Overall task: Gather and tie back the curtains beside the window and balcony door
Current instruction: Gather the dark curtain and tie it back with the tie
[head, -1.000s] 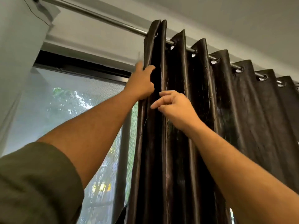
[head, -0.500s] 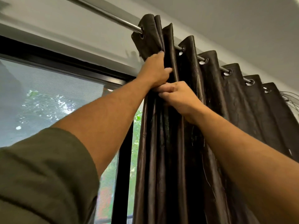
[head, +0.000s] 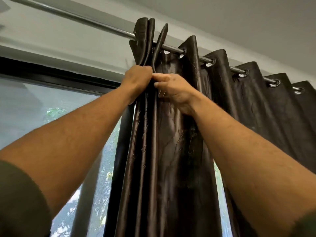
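Both hands are up high, close together, just under the rod (head: 95,23). The left hand (head: 136,79) is closed in a fist around the first folds of the curtain (head: 171,151), i.e. the leading edge, w/ the packed folds coming out above its knuckles. The right hand (head: 174,91) touches it from the right side and pinches the next fold between thumb and fingers; how tight this pinch is, I cannot tell exactly. I think the hands are placed so because the left keeps the folds already collected, and the right brings the next one to it, approx. one fold at a time. Holding so near the top probably makes the rings (head: 243,74) slide more easily on the rod. The curtain is dark brown, shiny like satin, w/ wrinkles and a faint pattern. Above the hands 2–3 folds stand tight together; to the right of the right hand the other folds are spread wide along the rod, each w/ a metal ring. Below the hands the cloth hangs straight down in long pleats. To the left of the left hand is the window (head: 51,108) w/ a dark frame. No tie-back is visible, so the tying is not yet done.
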